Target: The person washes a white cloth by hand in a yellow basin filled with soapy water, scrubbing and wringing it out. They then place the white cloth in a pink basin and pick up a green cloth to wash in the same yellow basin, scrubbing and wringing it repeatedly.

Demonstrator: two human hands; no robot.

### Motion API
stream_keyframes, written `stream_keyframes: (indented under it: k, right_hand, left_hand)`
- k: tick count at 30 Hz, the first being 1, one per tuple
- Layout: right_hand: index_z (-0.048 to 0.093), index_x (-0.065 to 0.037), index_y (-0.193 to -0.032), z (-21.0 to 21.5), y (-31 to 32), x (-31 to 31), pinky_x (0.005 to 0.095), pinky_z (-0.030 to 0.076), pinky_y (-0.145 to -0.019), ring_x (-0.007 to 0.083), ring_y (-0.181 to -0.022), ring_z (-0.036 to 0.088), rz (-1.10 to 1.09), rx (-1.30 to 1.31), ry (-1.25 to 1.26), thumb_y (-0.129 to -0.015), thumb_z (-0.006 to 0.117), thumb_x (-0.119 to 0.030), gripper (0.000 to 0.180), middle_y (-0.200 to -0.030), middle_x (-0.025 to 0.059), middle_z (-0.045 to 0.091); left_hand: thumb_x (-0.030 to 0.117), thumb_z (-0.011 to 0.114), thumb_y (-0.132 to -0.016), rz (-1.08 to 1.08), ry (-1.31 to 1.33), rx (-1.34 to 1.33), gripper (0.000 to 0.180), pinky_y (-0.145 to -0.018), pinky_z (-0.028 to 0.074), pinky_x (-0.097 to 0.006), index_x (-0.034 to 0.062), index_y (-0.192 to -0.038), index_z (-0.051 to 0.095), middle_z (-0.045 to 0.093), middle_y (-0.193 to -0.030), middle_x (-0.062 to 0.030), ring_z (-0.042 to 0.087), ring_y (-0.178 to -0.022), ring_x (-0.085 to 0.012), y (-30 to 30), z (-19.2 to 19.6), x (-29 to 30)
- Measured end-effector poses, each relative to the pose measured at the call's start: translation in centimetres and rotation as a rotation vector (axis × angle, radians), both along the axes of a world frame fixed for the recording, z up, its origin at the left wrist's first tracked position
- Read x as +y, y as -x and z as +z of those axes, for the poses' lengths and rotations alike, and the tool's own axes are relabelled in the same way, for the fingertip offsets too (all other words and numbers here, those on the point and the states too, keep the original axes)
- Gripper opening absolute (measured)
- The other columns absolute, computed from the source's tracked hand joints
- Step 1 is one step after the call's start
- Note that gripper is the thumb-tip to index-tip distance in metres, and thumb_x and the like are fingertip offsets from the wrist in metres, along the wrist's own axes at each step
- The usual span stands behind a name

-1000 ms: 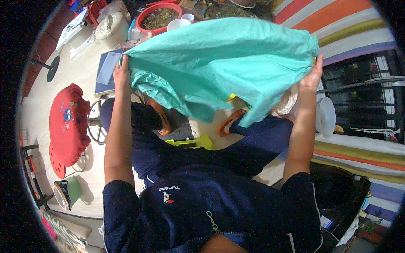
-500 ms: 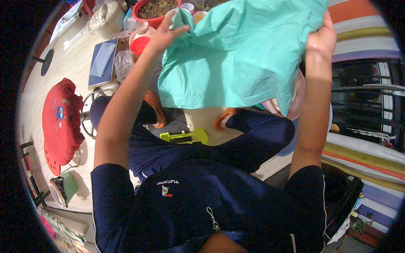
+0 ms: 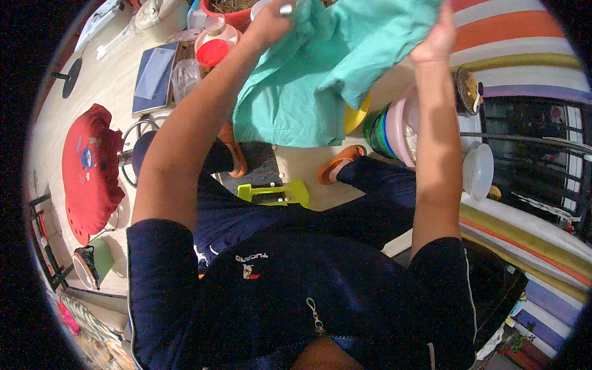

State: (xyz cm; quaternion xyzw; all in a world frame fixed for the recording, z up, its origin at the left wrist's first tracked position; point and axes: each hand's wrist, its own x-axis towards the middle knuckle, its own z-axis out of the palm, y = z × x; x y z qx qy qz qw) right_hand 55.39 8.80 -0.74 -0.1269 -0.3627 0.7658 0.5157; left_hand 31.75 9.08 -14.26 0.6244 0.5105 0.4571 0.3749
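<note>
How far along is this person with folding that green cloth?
Partly done: the teal fabric garment hangs doubled over, no longer spread flat. In hand: the left hand and right hand each grip its upper edge, held up in the air. Left: the lower part hangs loose, unfolded.
</note>
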Motion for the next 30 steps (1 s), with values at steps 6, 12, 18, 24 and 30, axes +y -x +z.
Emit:
stream_keyframes:
  k: [6, 12, 18, 24, 30]
  right_hand:
    - [0.061, -0.007, -0.092, -18.5, -4.7, -1.7, 0.0361, 0.041, -0.084, 0.0246, -0.097, 0.054, -0.305, -1.388, 0.111, -0.078, 0.061, -0.037, 0.033, -0.102, 0.0105, 0.059]
    - [0.034, -0.026, -0.132, -23.5, -1.5, -5.6, 0.0522, 0.024, -0.098, 0.037, -0.125, 0.023, -0.248, -1.957, -0.64, -0.066, 0.069, -0.043, 0.076, -0.142, 0.01, 0.017]
    - [0.036, -0.021, -0.131, -29.2, -0.2, -5.7, 0.0587, 0.016, -0.099, 0.0379, -0.128, 0.016, -0.257, -1.981, -0.682, -0.067, 0.066, -0.046, 0.075, -0.142, 0.0118, 0.015]
    - [0.046, -0.015, -0.123, -32.5, 0.0, -4.8, 0.0593, 0.02, -0.096, 0.0396, -0.124, 0.022, -0.339, -1.985, -0.756, -0.066, 0.066, -0.045, 0.067, -0.137, 0.0158, 0.026]
    - [0.047, -0.01, -0.12, -33.5, 0.4, -3.9, 0.0577, 0.026, -0.093, 0.0406, -0.118, 0.034, -0.091, -2.002, -0.492, -0.071, 0.062, -0.046, 0.063, -0.136, 0.0189, 0.027]
  left_hand:
    - [0.04, 0.073, -0.058, -0.276, 0.276, 1.053, 0.095, -0.095, 0.023, -0.063, 0.032, -0.136, 0.02, 0.024, -0.14, -0.0081, 0.023, -0.127, -0.0367, -1.3, -7.8, -5.2]
    - [0.047, 0.078, -0.047, -0.309, 0.014, 1.313, 0.111, -0.096, 0.023, -0.059, 0.028, -0.138, 0.016, 0.019, -0.142, -0.0126, 0.023, -0.124, -0.0437, -2.0, -11.4, -6.8]
    - [0.047, 0.074, -0.054, -0.333, 0.12, 1.279, 0.095, -0.098, 0.023, -0.054, 0.0252, -0.135, 0.028, 0.024, -0.139, -0.0145, 0.027, -0.121, -0.0429, -5.5, -16.3, -5.3]
    - [0.043, 0.072, -0.057, -0.409, 0.292, 1.335, 0.084, -0.09, 0.027, -0.06, 0.0212, -0.129, 0.036, 0.024, -0.138, -0.0129, 0.022, -0.121, -0.0423, -7.2, -20.8, -3.9]
    - [0.05, 0.061, -0.065, -0.374, 0.262, 1.34, 0.081, -0.094, 0.017, -0.061, 0.0176, -0.133, 0.032, 0.026, -0.138, -0.0124, 0.019, -0.127, -0.0351, -7.9, -23.3, -3.2]
